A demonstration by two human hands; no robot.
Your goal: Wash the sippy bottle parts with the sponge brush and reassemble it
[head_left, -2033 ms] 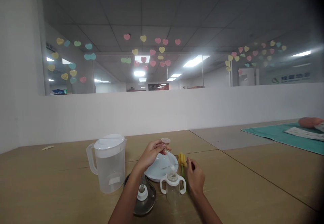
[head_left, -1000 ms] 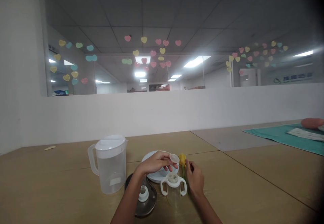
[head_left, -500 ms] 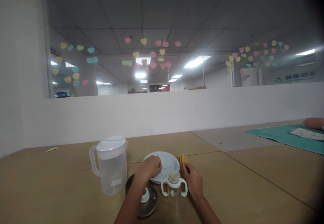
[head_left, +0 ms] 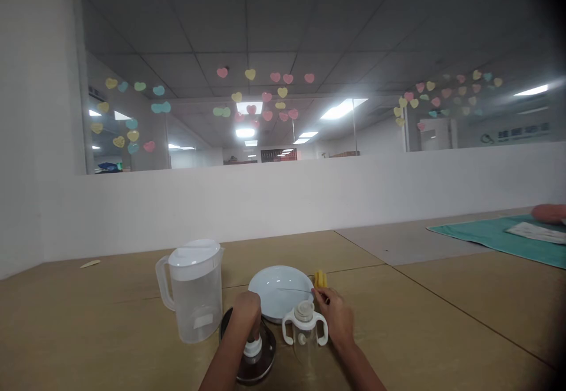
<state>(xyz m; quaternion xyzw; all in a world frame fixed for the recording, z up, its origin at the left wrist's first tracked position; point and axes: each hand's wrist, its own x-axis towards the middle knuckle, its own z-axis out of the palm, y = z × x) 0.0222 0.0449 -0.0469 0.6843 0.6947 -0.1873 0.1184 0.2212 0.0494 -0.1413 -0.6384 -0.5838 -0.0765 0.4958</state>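
Note:
My left hand (head_left: pixel 246 311) is closed on the top of a white-collared bottle cap (head_left: pixel 252 348), which sits on a dark, shiny tray (head_left: pixel 269 358). Its fingertips are mostly hidden behind the hand. A clear baby bottle (head_left: pixel 305 342) with two white handles stands upright between my hands. A translucent round piece (head_left: pixel 304 311) sits in its mouth, and a small white weight shows inside. My right hand (head_left: pixel 338 315), beside the bottle, pinches a thin rod (head_left: pixel 294 289) that points left over a white plate (head_left: pixel 267 276). Just beyond that hand is a yellow sponge head (head_left: pixel 321 278).
A clear pitcher (head_left: pixel 197 296) with a white lid stands left of the tray. At the far right lies a green cloth (head_left: pixel 481 239) with a white cloth (head_left: pixel 533 233) on it. A white wall (head_left: pixel 274 199) with a window rises behind the table.
My left hand lowered the round-topped straw piece into the bottle and let go. It then moved left and down onto the cap. My right hand shifted slightly, still pinching the rod.

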